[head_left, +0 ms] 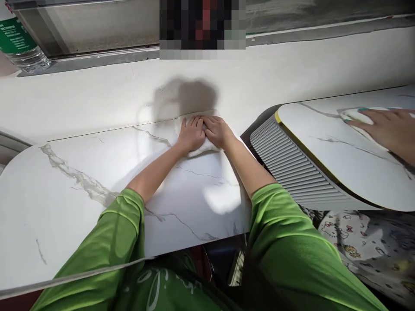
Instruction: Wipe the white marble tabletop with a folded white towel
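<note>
A folded white cloth (204, 149) lies on a white marble-patterned tabletop (81, 233), near its back edge by the wall. My left hand (192, 133) is closed over the cloth, fingers together and pointing towards the wall. Beside it, my right hand (217, 130) also presses down on the cloth, its fingertips meeting those of the left. Much of the cloth is hidden beneath both hands.
To the right stands a second marble-patterned table (330, 138) with a gold edge and ribbed side. Another person's hand (382, 125) rests there on a white cloth (353, 115). A green-labelled bottle (19, 39) stands on the ledge at upper left.
</note>
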Motion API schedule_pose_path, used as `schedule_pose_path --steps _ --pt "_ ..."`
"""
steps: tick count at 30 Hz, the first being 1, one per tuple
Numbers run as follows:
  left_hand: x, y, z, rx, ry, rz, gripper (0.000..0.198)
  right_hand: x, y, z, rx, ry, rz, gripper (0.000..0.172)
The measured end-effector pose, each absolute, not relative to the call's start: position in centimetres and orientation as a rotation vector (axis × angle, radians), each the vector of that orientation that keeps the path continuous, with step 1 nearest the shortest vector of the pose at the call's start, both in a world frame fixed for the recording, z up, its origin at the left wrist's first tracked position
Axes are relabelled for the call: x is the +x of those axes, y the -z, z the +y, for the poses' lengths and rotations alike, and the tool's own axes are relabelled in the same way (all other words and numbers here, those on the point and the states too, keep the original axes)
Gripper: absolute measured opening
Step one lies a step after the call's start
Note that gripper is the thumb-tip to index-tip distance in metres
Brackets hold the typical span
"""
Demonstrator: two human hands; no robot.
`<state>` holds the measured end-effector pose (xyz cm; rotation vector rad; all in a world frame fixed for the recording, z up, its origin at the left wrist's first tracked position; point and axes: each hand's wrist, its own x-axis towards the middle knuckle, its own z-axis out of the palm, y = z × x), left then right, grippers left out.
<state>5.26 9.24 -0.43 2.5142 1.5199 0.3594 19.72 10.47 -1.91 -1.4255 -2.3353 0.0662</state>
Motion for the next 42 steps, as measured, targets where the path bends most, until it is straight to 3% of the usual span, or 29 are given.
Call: schedule_pose_path --steps 7,18,23,29,42 --pt "4.2 0.0 5.4 2.526 -0.314 1.488 0.054 19.3 2.5 6.8 -1.442 -0.015 -2.354 0.059" --pt "-1.0 0.0 -11.6 2.706 -0.281 1.281 0.053 15.4 1.7 -12.5 -1.339 0.057 -2.443 0.064" --pt "-2.9 0.2 -14.8 2.736 -0.261 1.211 0.054 13.4 1.4 -16.3 -1.326 0.058 -2.375 0.062" --pt "-3.0 0.1 -12.1 2.686 -0.301 1.255 0.051 13.2 1.9 -12.8 -1.326 0.022 -2.366 0.061" --pt "-6.8 -0.1 4.4 2.569 -0.346 1.511 0.049 7.0 1.3 4.6 -1.521 -0.076 -2.282 0.056"
